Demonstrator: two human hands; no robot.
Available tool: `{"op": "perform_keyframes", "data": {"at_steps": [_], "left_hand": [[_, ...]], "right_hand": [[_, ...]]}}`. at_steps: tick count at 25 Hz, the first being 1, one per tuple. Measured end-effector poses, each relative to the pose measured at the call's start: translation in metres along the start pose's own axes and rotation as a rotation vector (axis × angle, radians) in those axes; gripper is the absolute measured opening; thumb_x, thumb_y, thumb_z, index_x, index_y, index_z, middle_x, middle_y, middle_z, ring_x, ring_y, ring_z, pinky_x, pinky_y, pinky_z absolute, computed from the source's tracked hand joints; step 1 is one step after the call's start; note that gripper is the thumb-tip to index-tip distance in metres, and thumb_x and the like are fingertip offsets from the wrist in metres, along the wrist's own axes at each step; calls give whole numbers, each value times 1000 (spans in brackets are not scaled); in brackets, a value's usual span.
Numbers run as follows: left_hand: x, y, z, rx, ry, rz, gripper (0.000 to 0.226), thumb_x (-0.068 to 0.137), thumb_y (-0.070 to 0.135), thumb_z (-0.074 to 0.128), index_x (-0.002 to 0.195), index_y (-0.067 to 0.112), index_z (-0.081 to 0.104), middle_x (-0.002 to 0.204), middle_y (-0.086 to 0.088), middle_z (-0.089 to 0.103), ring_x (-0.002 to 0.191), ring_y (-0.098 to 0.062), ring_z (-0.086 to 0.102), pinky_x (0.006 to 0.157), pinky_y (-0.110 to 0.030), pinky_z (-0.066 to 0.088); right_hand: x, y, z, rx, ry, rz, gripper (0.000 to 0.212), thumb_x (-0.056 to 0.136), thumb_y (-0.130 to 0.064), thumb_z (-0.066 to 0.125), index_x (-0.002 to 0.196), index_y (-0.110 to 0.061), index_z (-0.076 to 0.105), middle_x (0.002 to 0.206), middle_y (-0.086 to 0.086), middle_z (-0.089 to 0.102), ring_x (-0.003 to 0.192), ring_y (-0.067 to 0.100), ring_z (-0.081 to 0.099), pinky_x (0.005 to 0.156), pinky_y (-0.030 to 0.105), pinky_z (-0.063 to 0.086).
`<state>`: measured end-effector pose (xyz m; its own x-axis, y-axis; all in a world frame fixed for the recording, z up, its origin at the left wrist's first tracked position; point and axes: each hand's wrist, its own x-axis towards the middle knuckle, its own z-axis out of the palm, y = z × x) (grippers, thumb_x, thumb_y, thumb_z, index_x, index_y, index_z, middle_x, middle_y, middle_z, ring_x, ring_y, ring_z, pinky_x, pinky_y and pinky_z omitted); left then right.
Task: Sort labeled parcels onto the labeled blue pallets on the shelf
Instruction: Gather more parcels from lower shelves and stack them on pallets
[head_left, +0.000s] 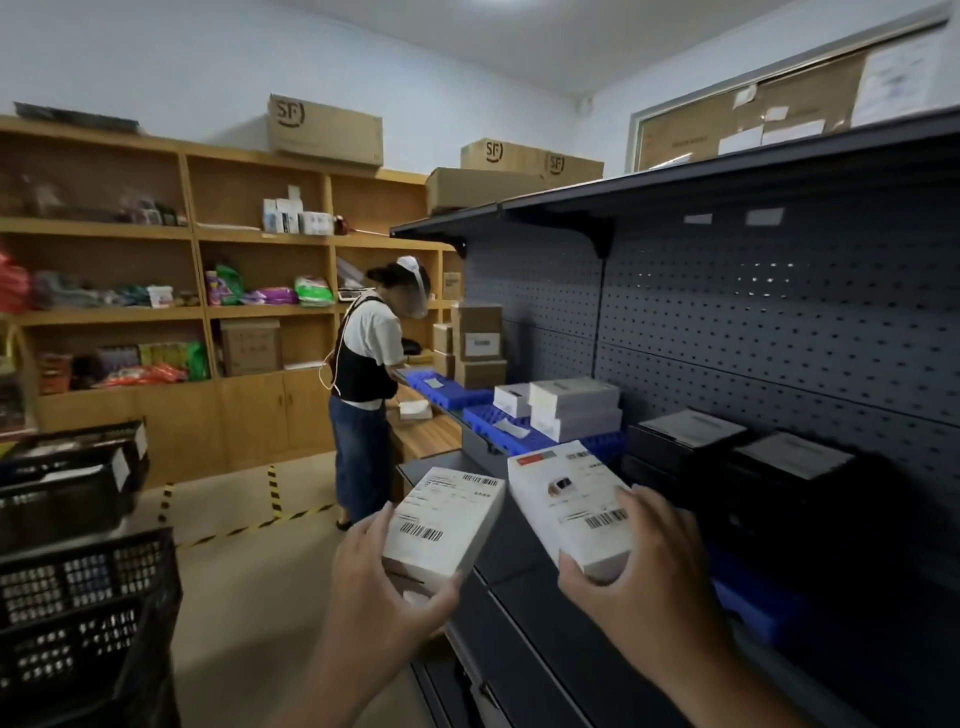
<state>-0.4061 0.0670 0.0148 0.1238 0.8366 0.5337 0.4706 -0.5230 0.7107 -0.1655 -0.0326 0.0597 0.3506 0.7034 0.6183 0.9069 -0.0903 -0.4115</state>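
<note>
Left parcel (441, 519): white; black barcodes and print.
Right parcel (569, 499): white; red strip at the far corner; black barcodes.
Pallets (485, 415): blue; ribbed grid surface.
Shelf back panel (779, 322): dark grey; even rows of small holes.
Stacked boxes (574, 408): white and pale grey.
Dark boxes (685, 441): black; grey top labels.
Crates (78, 597): black; lattice sides.
Floor tape (274, 491): yellow and black stripes.
Wooden shelving (208, 312): light brown.
Cartons (324, 130): brown; black "SF" mark.

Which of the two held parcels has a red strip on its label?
The right-hand parcel: a red strip at its label's far corner. The left-hand parcel shows only black print and barcodes.
</note>
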Motion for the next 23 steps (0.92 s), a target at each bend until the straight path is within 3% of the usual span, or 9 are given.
{"op": "perform_keyframes", "data": {"at_steps": [5,9,17,21,23], "left_hand": [[109,-25,5,-10,59,6,104,69,61,82,154,21,38,140,6,50,123,-8,44,102,-30,45],[209,-57,24,-57,64,62,100,70,56,84,152,16,41,138,2,51,128,-13,46,106,-39,47],[418,-130,94,-211,-129,195,120,56,90,64,152,23,40,138,10,46,129,-11,45,104,-36,49],[490,-137,153,-328,-246,290,102,62,80,73,144,25,48,126,13,47,116,-9,51,87,-20,49],[515,-135,191,-369,-315,307,100,64,78,75,144,25,47,130,8,49,120,-14,53,93,-30,55]], "right_hand": [[103,-2,50,-40,46,21,100,63,-71,60,143,-12,48,139,5,51,123,26,41,97,43,45],[176,-6,93,-115,109,121,99,65,-68,69,143,-11,47,138,7,53,123,29,44,95,43,46],[296,-21,177,-243,298,415,90,67,-61,75,137,-8,52,129,15,57,119,34,48,94,47,49],[336,-22,201,-318,395,523,84,65,-58,76,129,-6,58,120,17,61,114,38,49,89,50,51],[353,-14,208,-383,432,577,86,63,-63,72,127,-8,59,119,15,62,113,37,49,90,49,49]]}}
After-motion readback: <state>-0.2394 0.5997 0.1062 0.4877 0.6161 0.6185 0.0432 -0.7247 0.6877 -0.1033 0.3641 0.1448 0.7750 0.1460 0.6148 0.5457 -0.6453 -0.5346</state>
